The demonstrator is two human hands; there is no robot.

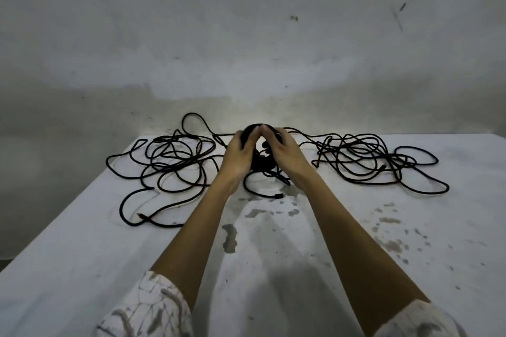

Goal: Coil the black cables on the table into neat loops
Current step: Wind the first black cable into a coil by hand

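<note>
Both my left hand and right hand grip the coiled bundle, fingers curled round it. Mid-coil, I judge; next, draw in loose cable.

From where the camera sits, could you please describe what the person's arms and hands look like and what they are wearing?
Both forearms are bare from the elbow down, and the left hand and right hand wear no gloves; no rings or watch show. Each arm comes out of a pushed-up sleeve: the left sleeve and right sleeve are off-white cloth with an irregular grey-brown streaked print, like marbling.
</note>
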